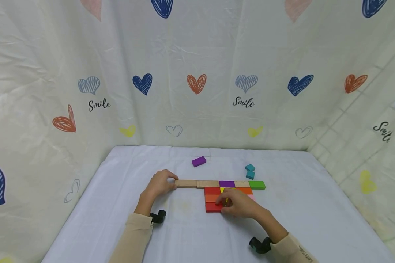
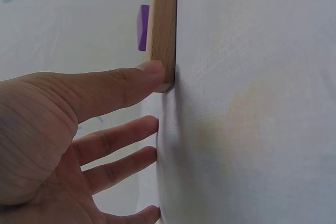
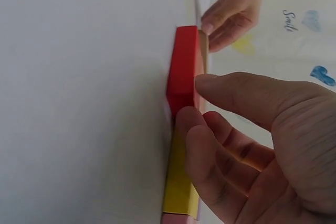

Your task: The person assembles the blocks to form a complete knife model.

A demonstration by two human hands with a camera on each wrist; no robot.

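Note:
At the left end of a row of blocks, my left hand (image 1: 159,182) pinches a plain wooden block (image 1: 186,183) between thumb and index finger. In the left wrist view its other fingers spread out against the white cloth. My right hand (image 1: 241,204) is over the lower rows of coloured blocks, fingers curled. Its thumb and a fingertip hold the corner of the nearest red block (image 3: 182,64), as the right wrist view shows. A yellow block (image 3: 178,187) lies end to end with that red one, partly behind the fingers. Part of the block layout is hidden under the right hand.
The top row continues with another wooden block (image 1: 208,184), a purple block (image 1: 226,183) and a green block (image 1: 257,185). Farther back lie a loose purple block (image 1: 199,161) and two teal pieces (image 1: 250,175). A printed curtain (image 1: 197,113) stands behind the table.

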